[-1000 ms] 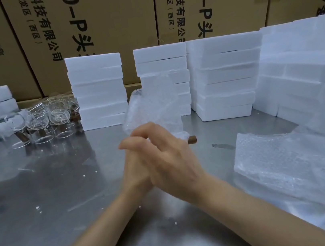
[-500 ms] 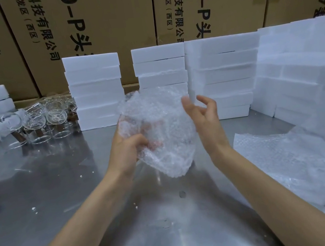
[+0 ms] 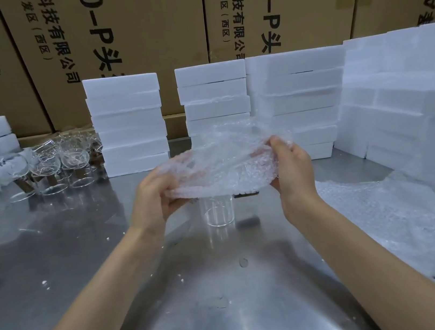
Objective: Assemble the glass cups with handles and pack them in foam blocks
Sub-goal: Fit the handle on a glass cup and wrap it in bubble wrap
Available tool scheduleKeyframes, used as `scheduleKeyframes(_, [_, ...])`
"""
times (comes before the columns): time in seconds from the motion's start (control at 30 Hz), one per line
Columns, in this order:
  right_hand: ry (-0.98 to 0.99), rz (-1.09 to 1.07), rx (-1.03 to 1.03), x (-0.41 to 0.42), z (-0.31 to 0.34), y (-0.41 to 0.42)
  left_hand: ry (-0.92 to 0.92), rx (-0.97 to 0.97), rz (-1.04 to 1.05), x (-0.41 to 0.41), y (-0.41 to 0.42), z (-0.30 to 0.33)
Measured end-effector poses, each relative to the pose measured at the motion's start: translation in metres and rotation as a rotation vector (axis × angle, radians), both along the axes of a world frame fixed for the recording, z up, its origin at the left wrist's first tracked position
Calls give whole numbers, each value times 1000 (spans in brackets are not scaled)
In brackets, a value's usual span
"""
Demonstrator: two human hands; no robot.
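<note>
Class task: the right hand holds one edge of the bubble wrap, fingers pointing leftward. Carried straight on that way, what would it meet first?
Probably the bubble wrap sheet itself, bunching before the right hand; beyond it, the left hand gripping the opposite edge. Depth is uncertain.

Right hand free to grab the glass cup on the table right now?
Probably not yet: the right hand and left hand both grip the bubble wrap, stretched over the cup. The cup stands close below.

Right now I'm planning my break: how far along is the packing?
Done: nothing visibly packed. In hand: left hand and right hand hold a bubble wrap sheet over one glass cup. Left: the cups waiting far left, foam blocks stacked behind.
</note>
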State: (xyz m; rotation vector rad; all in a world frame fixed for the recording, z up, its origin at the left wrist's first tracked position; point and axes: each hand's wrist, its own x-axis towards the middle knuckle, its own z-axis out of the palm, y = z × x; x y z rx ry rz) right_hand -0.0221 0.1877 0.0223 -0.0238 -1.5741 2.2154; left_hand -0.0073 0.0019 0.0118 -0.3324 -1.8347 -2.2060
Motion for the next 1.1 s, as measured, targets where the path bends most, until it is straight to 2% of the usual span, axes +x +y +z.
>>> scheduleKeyframes(0.1, [5, 8, 9, -2, 2, 1, 4, -53, -110, 2, -8, 4])
scheduleKeyframes(0.17, [5, 7, 70, -2, 1, 2, -12, -171, -112, 0, -10, 4])
scheduleKeyframes(0.27, [10, 27, 300, -1, -1, 2, 87, -255, 76, -1, -1, -1])
scheduleKeyframes(0.37, [117, 82, 458, -1, -3, 2, 179, -360, 246, -1, 1, -3])
scheduleKeyframes(0.5, [170, 122, 767, 1, -6, -5, 223, -387, 200, 2, 2, -1])
scheduleKeyframes(0.57, [185, 83, 812, -1, -9, -8, 264, -392, 142, 5, 4, 1])
scheduleKeyframes(0.67, [237, 56, 625, 0, -6, -8, 300, -316, 154, 6, 6, 1])
scheduleKeyframes(0.77, [192, -30, 402, -3, -3, -3, 171, -93, 191, 4, 4, 0])
scheduleKeyframes(0.83, [148, -44, 344, -3, -3, -2, 89, 16, 170, 6, 6, 1])
scheduleKeyframes(0.97, [75, 1, 220, -1, -3, -4, 52, 136, 206, 9, 7, 7])
scheduleKeyframes(1.03, [85, -81, 150, 0, 1, -3, 113, 101, 325, 4, 1, 10])
scheduleKeyframes(1.1, [151, -189, 99, 4, 6, -2, 283, -43, 478, 2, -3, 12])
